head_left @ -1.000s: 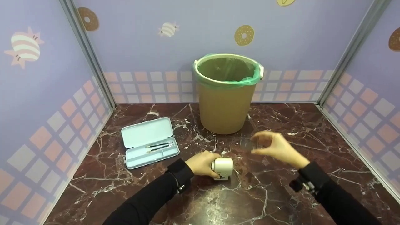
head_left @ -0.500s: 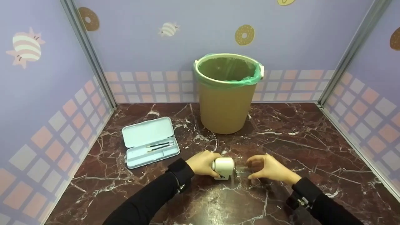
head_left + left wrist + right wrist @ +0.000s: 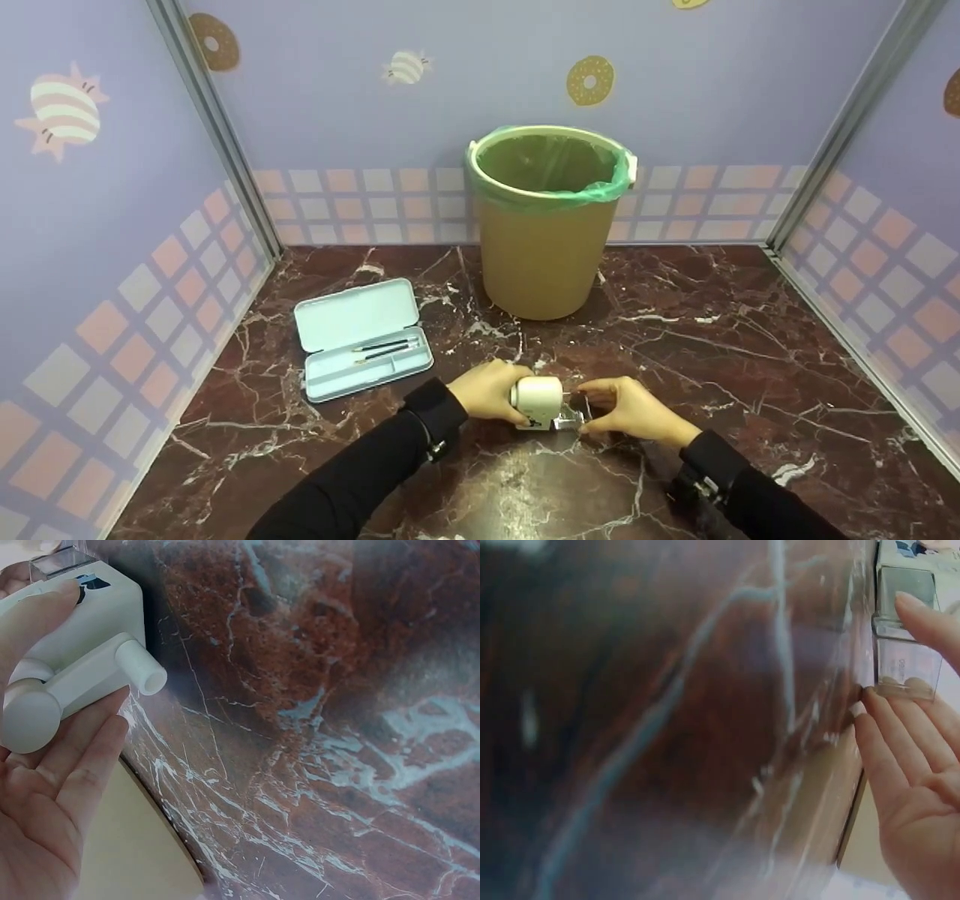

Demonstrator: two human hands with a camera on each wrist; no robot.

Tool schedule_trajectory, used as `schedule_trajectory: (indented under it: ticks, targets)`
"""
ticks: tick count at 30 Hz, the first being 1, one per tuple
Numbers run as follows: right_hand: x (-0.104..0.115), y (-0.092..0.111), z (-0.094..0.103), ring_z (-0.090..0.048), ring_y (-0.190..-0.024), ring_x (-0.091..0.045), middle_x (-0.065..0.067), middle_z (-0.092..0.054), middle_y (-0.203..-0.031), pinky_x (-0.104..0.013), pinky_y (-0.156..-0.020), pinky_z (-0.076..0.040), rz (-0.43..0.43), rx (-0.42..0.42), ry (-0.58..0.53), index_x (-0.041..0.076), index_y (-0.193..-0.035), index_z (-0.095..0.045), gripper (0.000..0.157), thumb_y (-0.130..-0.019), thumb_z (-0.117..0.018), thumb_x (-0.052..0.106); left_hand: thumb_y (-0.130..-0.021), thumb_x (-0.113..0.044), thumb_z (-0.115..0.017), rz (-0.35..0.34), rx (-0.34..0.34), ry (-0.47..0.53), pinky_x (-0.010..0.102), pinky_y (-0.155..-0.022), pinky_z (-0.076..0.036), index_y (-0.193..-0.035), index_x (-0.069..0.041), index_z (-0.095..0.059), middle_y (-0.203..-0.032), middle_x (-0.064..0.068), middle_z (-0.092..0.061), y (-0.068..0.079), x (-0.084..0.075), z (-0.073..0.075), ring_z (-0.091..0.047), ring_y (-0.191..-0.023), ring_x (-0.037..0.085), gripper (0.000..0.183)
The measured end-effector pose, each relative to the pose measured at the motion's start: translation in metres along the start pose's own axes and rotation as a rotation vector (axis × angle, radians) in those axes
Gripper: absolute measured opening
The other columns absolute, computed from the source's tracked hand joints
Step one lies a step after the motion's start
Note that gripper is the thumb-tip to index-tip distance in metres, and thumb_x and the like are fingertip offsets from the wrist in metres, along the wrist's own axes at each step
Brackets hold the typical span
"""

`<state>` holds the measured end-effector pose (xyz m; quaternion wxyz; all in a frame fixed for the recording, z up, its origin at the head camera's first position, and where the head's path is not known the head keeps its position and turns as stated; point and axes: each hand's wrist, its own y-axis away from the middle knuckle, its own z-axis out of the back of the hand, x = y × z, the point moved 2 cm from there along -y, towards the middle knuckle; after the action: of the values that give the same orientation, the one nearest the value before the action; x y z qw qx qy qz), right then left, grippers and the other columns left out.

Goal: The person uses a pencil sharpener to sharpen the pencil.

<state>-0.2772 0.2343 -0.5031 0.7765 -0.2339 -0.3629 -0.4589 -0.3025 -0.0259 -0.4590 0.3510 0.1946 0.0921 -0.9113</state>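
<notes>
My left hand (image 3: 486,390) grips a white crank pencil sharpener (image 3: 538,397) that sits on its side toward the left hand on the marble table. Its white crank handle (image 3: 94,679) shows in the left wrist view, beside the palm. With thumb and fingertips my right hand (image 3: 630,409) pinches the clear shavings drawer (image 3: 905,660). That drawer lies right at the sharpener's side, partly inside its body. In the right wrist view the thumb is over the drawer and the fingers reach under its outer end.
A light blue pencil case (image 3: 352,375) lies open at the left, two slim pencils (image 3: 382,350) in it. Behind the hands stands a tan bin (image 3: 544,262) lined with a green bag (image 3: 600,193). Patterned walls (image 3: 360,206) close off the back and sides.
My right hand has come left and toward me, bringing the clear drawer from the table's right side up to the sharpener. The left hand keeps its grip in the same place.
</notes>
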Motion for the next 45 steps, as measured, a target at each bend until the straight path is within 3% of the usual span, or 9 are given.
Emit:
schedule_trajectory:
  ticks: [8, 22, 31, 45]
  targets:
    - [0.003, -0.006, -0.009, -0.069, -0.118, -0.042, -0.027, -0.068, -0.131, -0.047, -0.101, -0.056, 0.025, -0.019, 0.038, -0.005, -0.131, -0.064, 0.067, -0.078, -0.089, 0.027, -0.071, -0.025, -0.092, 0.002, -0.001, 0.007, 0.023, -0.072, -0.053, -0.116, -0.007, -0.071, -0.100, 0.009, -0.078, 0.001, 0.000, 0.001, -0.071, -0.085, 0.020, 0.053]
    - [0.015, -0.018, -0.024, -0.069, -0.121, -0.039, -0.022, -0.070, -0.130, -0.048, -0.106, -0.054, 0.047, 0.005, -0.080, -0.001, -0.129, -0.066, 0.059, -0.077, -0.089, 0.017, -0.071, -0.025, -0.092, -0.005, -0.003, 0.010, 0.023, -0.072, -0.054, -0.117, -0.007, -0.071, -0.101, 0.009, -0.078, 0.002, -0.001, 0.002, -0.072, -0.085, 0.020, 0.053]
    - [0.017, -0.023, -0.030, -0.073, -0.114, -0.035, -0.020, -0.075, -0.121, -0.039, -0.100, -0.058, 0.065, 0.011, -0.117, -0.002, -0.123, -0.069, 0.053, -0.076, -0.088, 0.014, -0.070, -0.024, -0.092, -0.015, -0.006, 0.014, 0.023, -0.071, -0.053, -0.115, -0.007, -0.071, -0.100, 0.009, -0.078, 0.000, 0.000, 0.001, -0.071, -0.083, 0.019, 0.052]
    - [0.018, -0.026, -0.032, -0.073, -0.112, -0.034, -0.018, -0.075, -0.121, -0.037, -0.098, -0.059, 0.088, -0.008, -0.060, 0.000, -0.125, -0.069, 0.058, -0.075, -0.091, 0.019, -0.069, -0.024, -0.092, -0.032, -0.018, 0.008, 0.022, -0.069, -0.052, -0.114, -0.006, -0.072, -0.098, 0.009, -0.078, -0.001, 0.002, 0.000, -0.070, -0.081, 0.018, 0.052]
